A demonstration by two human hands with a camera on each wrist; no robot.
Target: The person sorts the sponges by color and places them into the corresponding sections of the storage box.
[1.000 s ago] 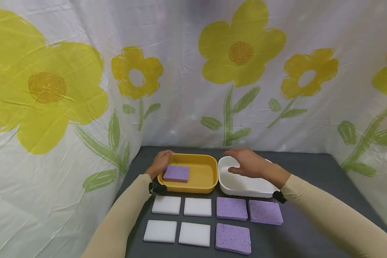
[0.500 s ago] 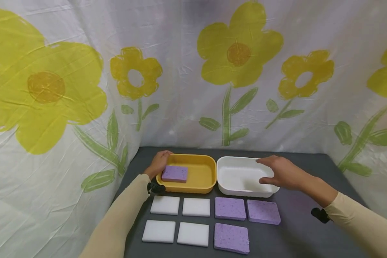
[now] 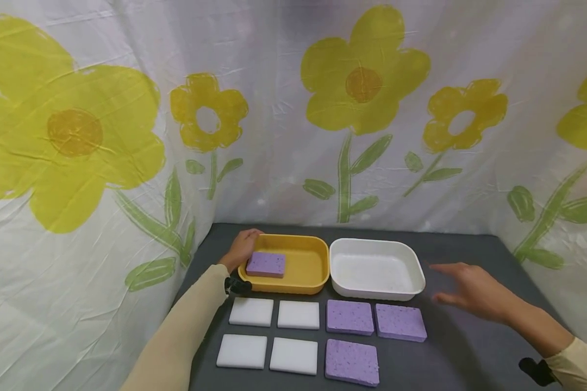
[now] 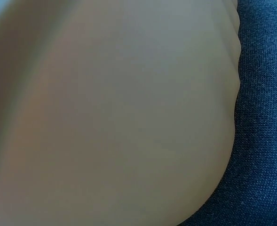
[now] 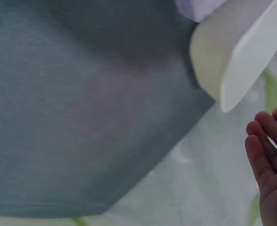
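I see flowered fabric (image 3: 274, 163) behind the worktop (image 3: 435, 364), right hand (image 3: 476, 292) spread lower right, left hand (image 3: 242, 251) touching the centre's yellow tray (image 3: 305, 265), grip unclear.

Yellow tray (image 3: 305, 265), speckled purple sponge (image 3: 266, 264)

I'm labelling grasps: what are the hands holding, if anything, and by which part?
The right hand holds nothing. The left hand is at the left end of the yellow tray; whether it grips there cannot be told.

No readable text, label, brand, number or sign stands on anything near the left hand (image 3: 242, 248) or around the right hand (image 3: 480, 292).
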